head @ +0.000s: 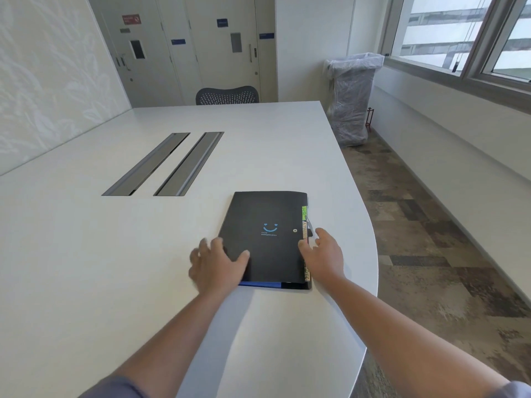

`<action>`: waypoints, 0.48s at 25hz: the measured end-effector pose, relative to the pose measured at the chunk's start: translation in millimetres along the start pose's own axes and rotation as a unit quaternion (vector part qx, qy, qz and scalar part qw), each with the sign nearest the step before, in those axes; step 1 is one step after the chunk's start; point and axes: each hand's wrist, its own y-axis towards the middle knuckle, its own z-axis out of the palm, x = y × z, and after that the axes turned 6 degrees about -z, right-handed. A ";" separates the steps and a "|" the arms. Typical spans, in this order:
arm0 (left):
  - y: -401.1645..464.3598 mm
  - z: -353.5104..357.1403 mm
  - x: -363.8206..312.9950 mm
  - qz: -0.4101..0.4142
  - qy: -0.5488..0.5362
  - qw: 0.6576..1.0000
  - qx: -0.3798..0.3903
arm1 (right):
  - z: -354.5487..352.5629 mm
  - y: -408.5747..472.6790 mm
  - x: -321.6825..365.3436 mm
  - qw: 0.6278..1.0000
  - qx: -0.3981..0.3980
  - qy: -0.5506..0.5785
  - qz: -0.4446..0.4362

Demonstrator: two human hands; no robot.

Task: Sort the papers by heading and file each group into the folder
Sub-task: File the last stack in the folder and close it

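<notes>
- A closed black plastic expanding folder, printed with a blue smile, lies flat on the white table near its curved right edge.
- The left hand rests on the folder's near-left corner, fingers spread and relaxed — though blurred.
- The right hand touches the tabbed right edge, fingers loose, gripping nothing.
- Likely step: opening it. Steady the left side, free the snap button, lift the flap slowly — no loose papers show.
</notes>
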 end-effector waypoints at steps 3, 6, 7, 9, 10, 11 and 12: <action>5.5 -18.5 15.1 -0.072 -0.038 0.991 0.103 | 4.1 -20.1 9.5 0.992 0.033 0.093 0.075; 14.0 -31.8 19.4 -0.120 -0.213 0.954 0.172 | 4.4 -23.7 19.5 0.981 0.051 0.157 0.105; 16.3 -37.2 21.3 -0.145 -0.252 0.936 0.198 | 4.4 -22.2 19.9 0.977 0.044 0.178 0.110; 15.5 -46.3 28.8 -0.176 -0.340 0.890 0.247 | 2.2 -22.9 21.9 0.958 0.033 0.248 0.139; 12.1 -51.6 32.9 -0.181 -0.377 0.870 0.260 | 2.6 -26.6 22.5 0.946 0.031 0.282 0.158; 8.9 -59.1 40.8 -0.174 -0.408 0.857 0.262 | 5.5 -33.1 25.5 0.934 0.030 0.314 0.167; 5.3 -67.5 50.1 -0.163 -0.432 0.849 0.257 | 8.8 -44.0 31.3 0.928 0.031 0.328 0.172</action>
